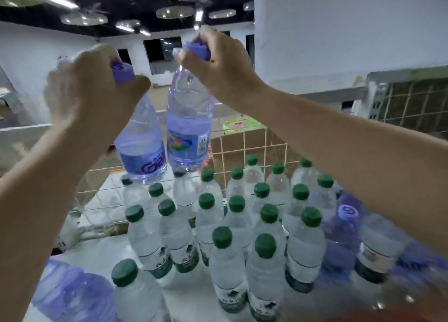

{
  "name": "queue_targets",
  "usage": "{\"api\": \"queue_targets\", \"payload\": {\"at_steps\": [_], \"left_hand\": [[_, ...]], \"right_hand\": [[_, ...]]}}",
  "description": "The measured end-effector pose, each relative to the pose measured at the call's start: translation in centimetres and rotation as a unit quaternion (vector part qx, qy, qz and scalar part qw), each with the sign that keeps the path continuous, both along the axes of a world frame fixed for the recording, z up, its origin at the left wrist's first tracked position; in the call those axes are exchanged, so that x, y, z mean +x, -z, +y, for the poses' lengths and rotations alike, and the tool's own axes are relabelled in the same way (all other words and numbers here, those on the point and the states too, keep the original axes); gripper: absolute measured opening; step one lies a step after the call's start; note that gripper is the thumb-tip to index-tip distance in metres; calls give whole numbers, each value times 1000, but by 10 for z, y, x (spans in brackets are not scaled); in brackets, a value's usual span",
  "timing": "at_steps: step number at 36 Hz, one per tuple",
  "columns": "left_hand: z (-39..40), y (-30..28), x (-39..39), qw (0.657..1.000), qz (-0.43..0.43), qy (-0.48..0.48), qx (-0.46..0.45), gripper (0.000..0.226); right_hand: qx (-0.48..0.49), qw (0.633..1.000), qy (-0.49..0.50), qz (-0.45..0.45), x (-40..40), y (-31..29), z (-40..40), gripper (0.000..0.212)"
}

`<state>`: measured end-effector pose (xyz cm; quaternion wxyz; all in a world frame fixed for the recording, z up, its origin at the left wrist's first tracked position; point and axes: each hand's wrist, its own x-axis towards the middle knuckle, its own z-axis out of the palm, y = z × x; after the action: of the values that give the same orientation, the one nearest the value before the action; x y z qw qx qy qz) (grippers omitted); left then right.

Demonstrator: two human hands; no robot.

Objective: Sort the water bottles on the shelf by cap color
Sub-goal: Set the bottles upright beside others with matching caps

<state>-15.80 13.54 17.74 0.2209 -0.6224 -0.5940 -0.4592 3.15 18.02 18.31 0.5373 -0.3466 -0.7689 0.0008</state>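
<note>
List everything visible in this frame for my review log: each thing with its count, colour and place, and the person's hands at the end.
green-capped bottles: roughly two dozen, clear with dark green caps, standing clustered on the shelf, centre.
purple-capped bottle in left hand: one, purple-tinted, held in the air by its neck, tilted.
purple-capped bottle in right hand: one, purple-tinted, held in the air by its cap, beside the first.
purple-capped bottle on shelf: one, right of the green group, partly under the right forearm.
purple bottles at lower left: blurred, count unclear.
shelf: white surface.
wire grid: one, cream, behind the bottles.
cardboard box: brown, behind the grid.
left hand: grips a purple cap.
right hand: grips a purple cap.
</note>
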Motion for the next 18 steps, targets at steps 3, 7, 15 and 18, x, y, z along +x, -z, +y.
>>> {"api": "queue_targets", "payload": {"at_steps": [3,7,15,18], "left_hand": [[3,-10,42,998,-13,51,21,27],[5,-18,100,994,-46,99,9,28],[-2,-10,234,981,-26,188,-28,32],[-5,-4,285,978,-18,202,-48,33]], "right_hand": [[13,999,40,-3,43,-8,-10,25],[20,996,81,-13,104,-12,-26,30],[-34,987,145,-57,241,-8,-54,35],[-53,984,152,-70,292,-4,-64,29]]}}
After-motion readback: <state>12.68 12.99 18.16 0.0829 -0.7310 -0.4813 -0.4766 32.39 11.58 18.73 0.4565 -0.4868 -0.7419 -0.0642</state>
